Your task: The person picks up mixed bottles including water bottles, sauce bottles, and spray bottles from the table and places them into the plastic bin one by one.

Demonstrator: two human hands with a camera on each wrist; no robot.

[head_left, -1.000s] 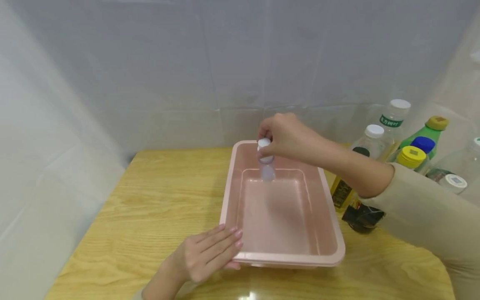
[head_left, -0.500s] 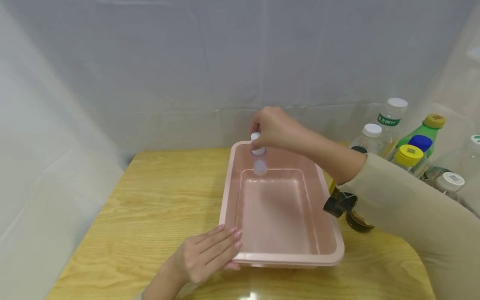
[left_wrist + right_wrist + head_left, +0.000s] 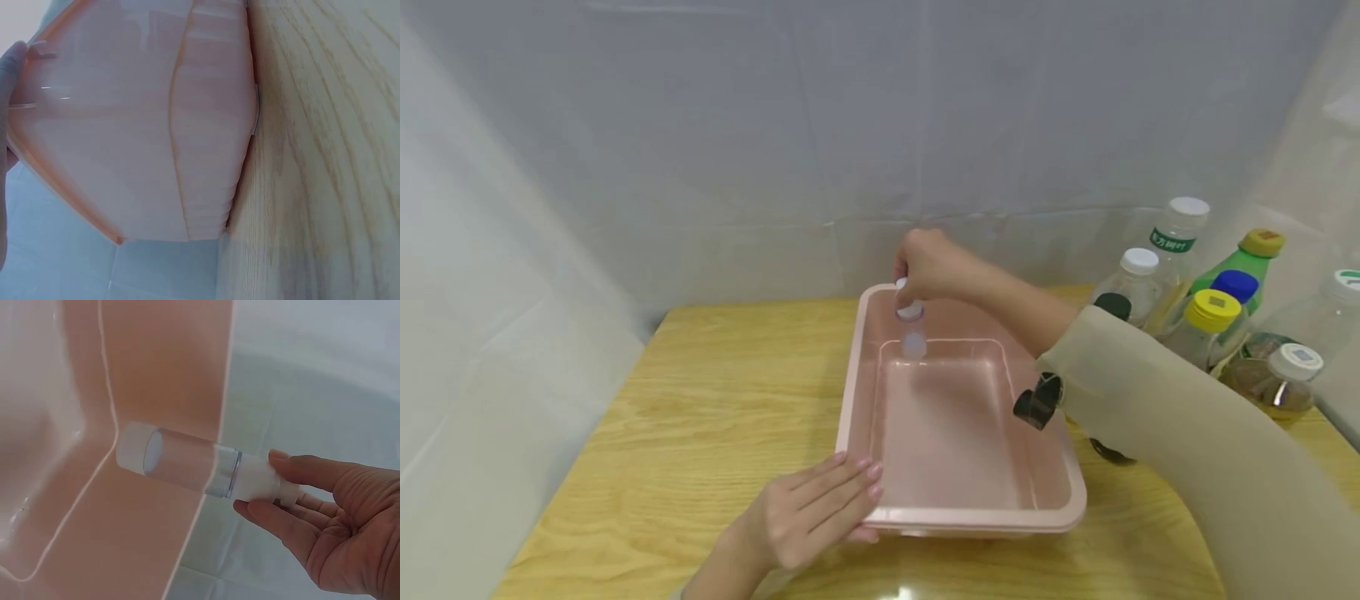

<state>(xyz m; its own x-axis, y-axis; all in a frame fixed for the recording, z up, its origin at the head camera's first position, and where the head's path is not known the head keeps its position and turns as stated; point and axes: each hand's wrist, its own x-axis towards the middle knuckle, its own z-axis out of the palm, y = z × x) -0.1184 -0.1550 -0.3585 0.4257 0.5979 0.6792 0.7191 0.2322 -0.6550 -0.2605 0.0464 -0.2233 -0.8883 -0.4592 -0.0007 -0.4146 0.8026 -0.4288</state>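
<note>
My right hand (image 3: 928,267) pinches the white top of a small clear bottle (image 3: 913,329) between thumb and fingers. In the right wrist view this bottle (image 3: 187,459) has a clear body and a white base, with the base inside the basin's walls. It hangs near the far left corner of a pink plastic basin (image 3: 955,450); whether it touches the basin is unclear. At the near left corner, my left hand (image 3: 820,508) holds the basin's rim, fingers lying straight over it and the thumb below. The left wrist view shows the basin's outer wall (image 3: 125,125) on the wooden table.
Several bottles stand right of the basin, including one with a yellow cap (image 3: 1212,310), a green one (image 3: 1240,267) and a white-capped one (image 3: 1292,367). The wooden table (image 3: 700,417) extends left. A pale sheet (image 3: 737,150) hangs behind.
My right hand has moved left with the bottle, rising a little and then lowering toward the basin's far left corner. My left hand and the basin have stayed put.
</note>
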